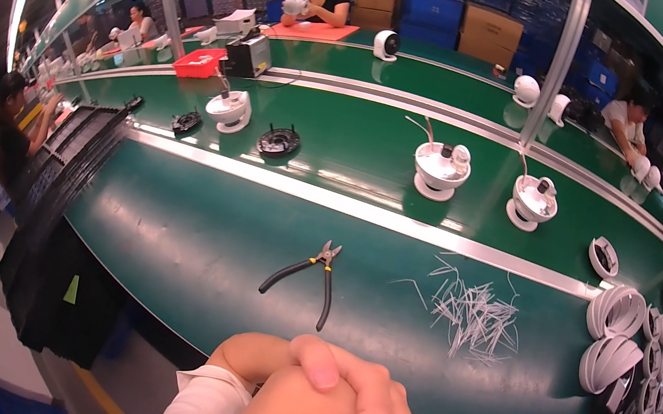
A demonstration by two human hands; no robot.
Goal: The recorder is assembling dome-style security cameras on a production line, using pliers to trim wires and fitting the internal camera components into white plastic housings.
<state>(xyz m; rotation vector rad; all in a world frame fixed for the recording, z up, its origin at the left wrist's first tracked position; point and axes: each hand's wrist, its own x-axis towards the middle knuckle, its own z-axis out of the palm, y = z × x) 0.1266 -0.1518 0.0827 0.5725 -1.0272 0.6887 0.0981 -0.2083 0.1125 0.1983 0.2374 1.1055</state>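
Resting, it seems, we fold our hands [339, 390] together, fingers curled; taking the pliers [324, 262] means letting go.

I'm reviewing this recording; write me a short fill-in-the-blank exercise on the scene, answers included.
The pliers lie to the ____ of the pile of white strips.
The tips of the pliers point ____ the person's clasped hands.
The tray beside the black box is coloured ____.

Missing words: left; away from; red.
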